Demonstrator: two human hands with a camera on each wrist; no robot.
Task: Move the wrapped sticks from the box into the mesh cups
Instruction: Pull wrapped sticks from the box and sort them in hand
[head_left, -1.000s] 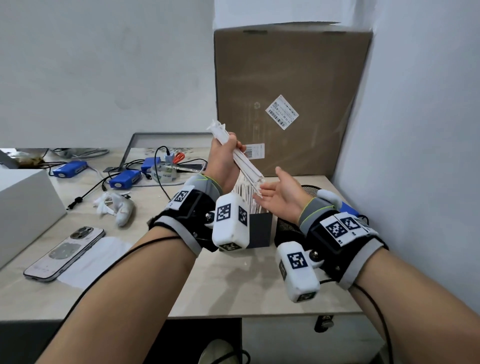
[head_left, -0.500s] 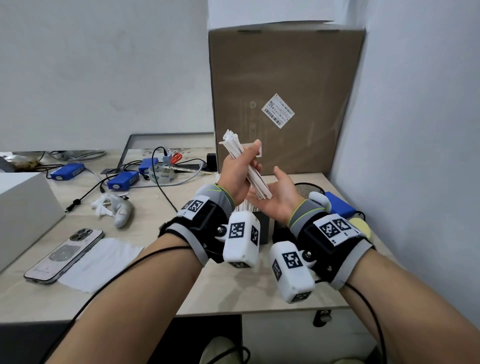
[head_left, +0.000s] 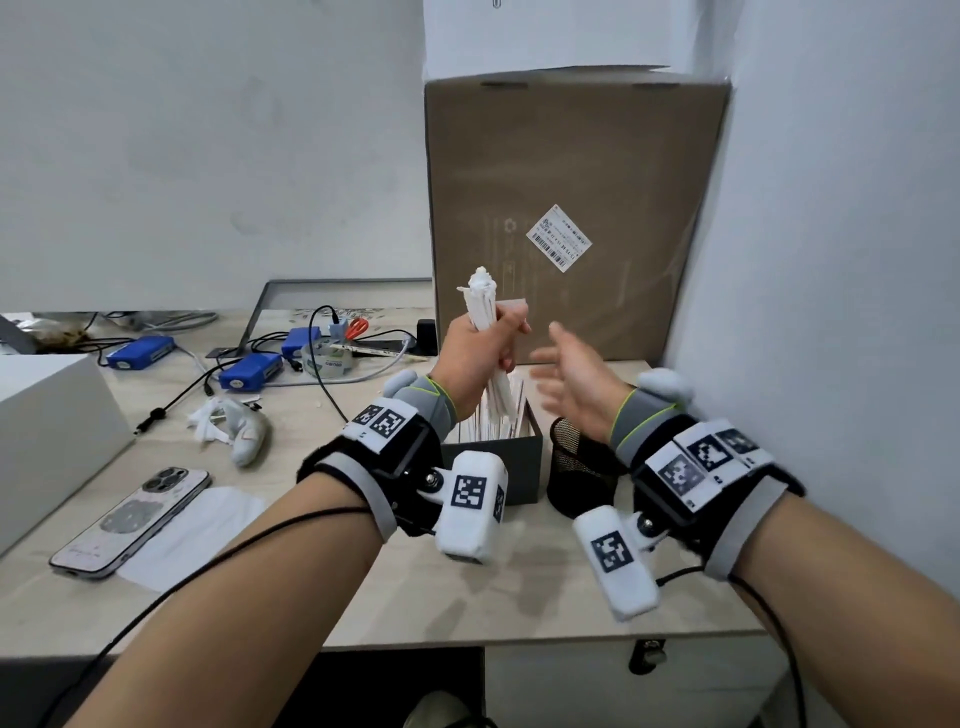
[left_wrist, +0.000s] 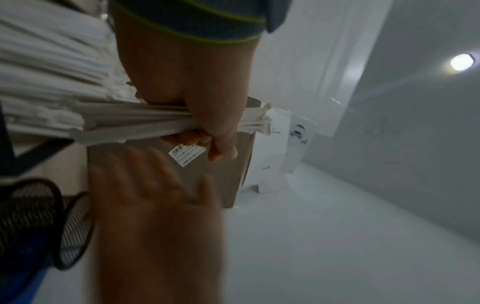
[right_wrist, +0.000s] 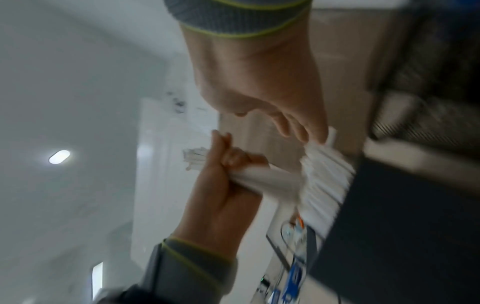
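My left hand (head_left: 480, 353) grips a bundle of white wrapped sticks (head_left: 482, 304) upright above the small dark box (head_left: 498, 457), which holds several more sticks (head_left: 498, 415). The same grip shows in the left wrist view, fingers curled round the bundle (left_wrist: 145, 121). My right hand (head_left: 566, 374) hovers just right of the bundle with fingers spread and holds nothing; it is blurred. A black mesh cup (head_left: 576, 467) stands right of the box, below my right wrist. In the left wrist view the mesh cups (left_wrist: 33, 216) lie at the lower left.
A tall cardboard carton (head_left: 571, 218) stands against the wall behind the box. To the left on the desk (head_left: 467, 597) lie a phone (head_left: 130, 525), a sheet of paper, blue adapters (head_left: 249, 371) with cables, and a white box (head_left: 47, 436). The right wall is close.
My left hand has turned the bundle from slanted to nearly upright. My right hand has come off the bundle's lower end and moved a little to the right.
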